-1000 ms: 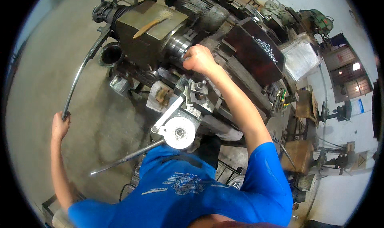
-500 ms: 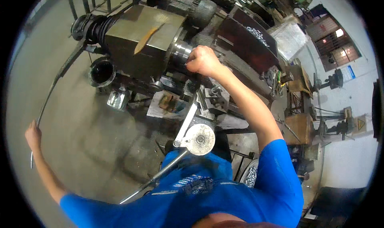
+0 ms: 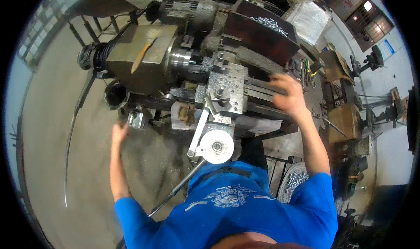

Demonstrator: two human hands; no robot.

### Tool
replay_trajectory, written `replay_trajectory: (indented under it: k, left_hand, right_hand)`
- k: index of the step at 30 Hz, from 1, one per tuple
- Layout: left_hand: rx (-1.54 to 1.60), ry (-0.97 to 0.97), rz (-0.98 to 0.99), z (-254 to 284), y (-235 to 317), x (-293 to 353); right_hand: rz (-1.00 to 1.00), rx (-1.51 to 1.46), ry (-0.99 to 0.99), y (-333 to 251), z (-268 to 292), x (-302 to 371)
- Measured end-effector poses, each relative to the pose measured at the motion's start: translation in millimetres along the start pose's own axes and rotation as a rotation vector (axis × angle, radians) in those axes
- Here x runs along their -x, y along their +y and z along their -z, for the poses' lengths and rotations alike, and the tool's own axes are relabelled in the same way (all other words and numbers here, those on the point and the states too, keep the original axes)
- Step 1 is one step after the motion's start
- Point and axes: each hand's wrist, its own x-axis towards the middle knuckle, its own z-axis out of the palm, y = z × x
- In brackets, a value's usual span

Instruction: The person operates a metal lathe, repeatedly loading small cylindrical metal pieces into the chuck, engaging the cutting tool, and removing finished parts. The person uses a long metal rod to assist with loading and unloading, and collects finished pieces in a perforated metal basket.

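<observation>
My right hand (image 3: 288, 96) hovers over the right part of a lathe bed (image 3: 262, 91), fingers apart and holding nothing. To its left sits the tool post (image 3: 221, 91) on a chip-covered carriage. Further left is the shiny round chuck (image 3: 180, 61) of the headstock (image 3: 131, 67). My left hand (image 3: 119, 132) is in the air at the left, beside a small clear-faced lamp or box (image 3: 136, 119). Its thumb looks apart from the fingers, though they are small and blurred, and nothing shows in it. A long bent lever (image 3: 74, 118) hangs left of it, untouched.
A wooden-handled brush (image 3: 142, 59) lies on the headstock. Behind the bed, a dark bin (image 3: 258, 37) holds small metal pieces. A white round handwheel (image 3: 216, 146) with a long bar stands close to my waist. A basket (image 3: 284, 183) of metal pieces is by my right elbow.
My left hand has let go of the lever and moved right. My right hand has left the chuck and moved right over the bed. The carriage stands nearer the chuck.
</observation>
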Motion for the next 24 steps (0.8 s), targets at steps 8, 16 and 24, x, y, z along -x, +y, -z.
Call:
replay_trajectory:
  k: [8, 16, 24]
  left_hand:
    - [-1.088, 0.104, -0.457, 14.5, 4.3, -49.6]
    - [-0.847, 0.288, -0.223, -4.2, 18.8, 7.1]
    - [-0.423, -0.046, -0.004, 36.5, -55.7, 104.5]
  right_hand:
    - [-0.179, 0.059, -0.112, 0.1, 29.3, 109.6]
    - [0.790, -0.426, 0.346, -156.5, 47.1, -3.3]
    - [0.866, -0.880, 0.547, -155.8, 54.3, 11.6]
